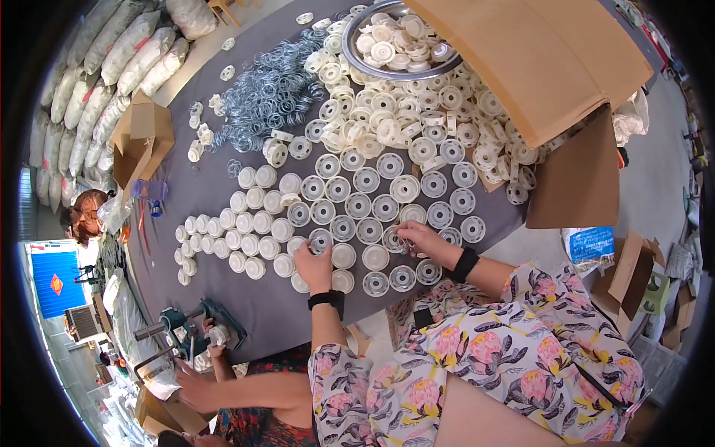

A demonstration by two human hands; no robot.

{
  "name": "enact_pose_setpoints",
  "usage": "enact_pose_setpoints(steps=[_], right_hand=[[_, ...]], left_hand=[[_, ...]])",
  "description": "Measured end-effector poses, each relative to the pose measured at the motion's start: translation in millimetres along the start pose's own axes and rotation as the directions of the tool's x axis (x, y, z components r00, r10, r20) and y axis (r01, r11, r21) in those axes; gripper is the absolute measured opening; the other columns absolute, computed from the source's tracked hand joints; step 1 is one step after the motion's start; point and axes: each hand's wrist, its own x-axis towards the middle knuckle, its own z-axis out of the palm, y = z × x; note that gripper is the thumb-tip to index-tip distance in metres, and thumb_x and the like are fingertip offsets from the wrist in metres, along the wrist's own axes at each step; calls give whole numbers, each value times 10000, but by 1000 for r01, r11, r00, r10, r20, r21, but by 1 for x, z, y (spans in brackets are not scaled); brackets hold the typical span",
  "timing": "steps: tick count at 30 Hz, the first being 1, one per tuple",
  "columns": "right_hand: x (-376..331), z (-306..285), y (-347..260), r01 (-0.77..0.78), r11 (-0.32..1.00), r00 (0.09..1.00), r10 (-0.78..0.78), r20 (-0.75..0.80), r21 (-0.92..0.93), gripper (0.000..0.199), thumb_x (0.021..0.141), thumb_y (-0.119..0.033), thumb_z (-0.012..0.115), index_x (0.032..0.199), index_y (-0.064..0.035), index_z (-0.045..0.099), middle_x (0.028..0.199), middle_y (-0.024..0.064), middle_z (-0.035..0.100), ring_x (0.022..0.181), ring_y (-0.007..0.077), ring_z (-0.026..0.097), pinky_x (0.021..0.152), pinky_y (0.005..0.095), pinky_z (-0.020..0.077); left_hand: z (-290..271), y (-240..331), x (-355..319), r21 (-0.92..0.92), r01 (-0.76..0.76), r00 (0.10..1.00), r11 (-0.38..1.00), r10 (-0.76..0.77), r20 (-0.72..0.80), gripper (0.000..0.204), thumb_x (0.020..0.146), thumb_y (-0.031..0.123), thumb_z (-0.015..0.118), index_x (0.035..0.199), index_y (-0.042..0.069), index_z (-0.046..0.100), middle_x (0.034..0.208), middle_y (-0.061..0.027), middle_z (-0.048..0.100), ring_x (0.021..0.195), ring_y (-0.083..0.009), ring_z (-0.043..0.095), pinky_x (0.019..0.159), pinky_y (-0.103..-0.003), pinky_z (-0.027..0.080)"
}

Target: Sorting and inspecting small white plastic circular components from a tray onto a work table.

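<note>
Dozens of round white plastic discs (pixel 261 223) lay in rows on the grey cloth-covered surface (pixel 283 305). Far left, another person's hand (pixel 216 337) rested by a green metal hand press (pixel 201 320). The left hand (pixel 314 262) pressed curled fingers on one white disc (pixel 322 240). Just beside it, the right hand (pixel 418 240) pinched a thin clear ring (pixel 402 244) over the discs. Behind them sat a heap of shiny metal rings (pixel 268 89), a steel bowl (pixel 357 63) of discs and a brown cardboard box (pixel 551 67).
</note>
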Motion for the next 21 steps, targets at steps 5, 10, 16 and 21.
enact_pose_setpoints(steps=[5,10,16,21], right_hand=[[10,0,10,-72,979,997,77,-17,193,352,843,-305,605,1089,-67,524,913,11,539,767,99,538,632,241,461],[12,6,11,-81,964,995,65,72,255,349,848,-336,596,1082,-85,530,952,5,537,829,111,537,704,263,478],[9,-5,10,-149,907,984,174,-29,393,283,890,-315,539,1082,-108,561,938,12,581,843,143,570,747,323,489],[5,-9,13,-162,928,983,183,-30,336,291,897,-302,520,1088,-85,556,961,43,613,844,152,598,713,302,498]], left_hand=[[-6,51,-25,-439,-96,971,893,181,156,494,681,149,761,1105,10,550,984,-90,557,825,-170,558,725,-300,455],[6,87,-58,-696,63,829,715,351,436,460,703,126,753,1099,12,547,1003,-59,556,803,-120,546,695,-247,444],[14,83,-34,-492,-87,943,866,231,240,384,661,139,778,967,21,580,873,-63,527,780,-171,545,671,-280,452],[25,75,-16,-172,-429,883,887,452,129,462,627,214,779,1012,51,583,906,-132,540,807,-313,548,696,-397,449]])
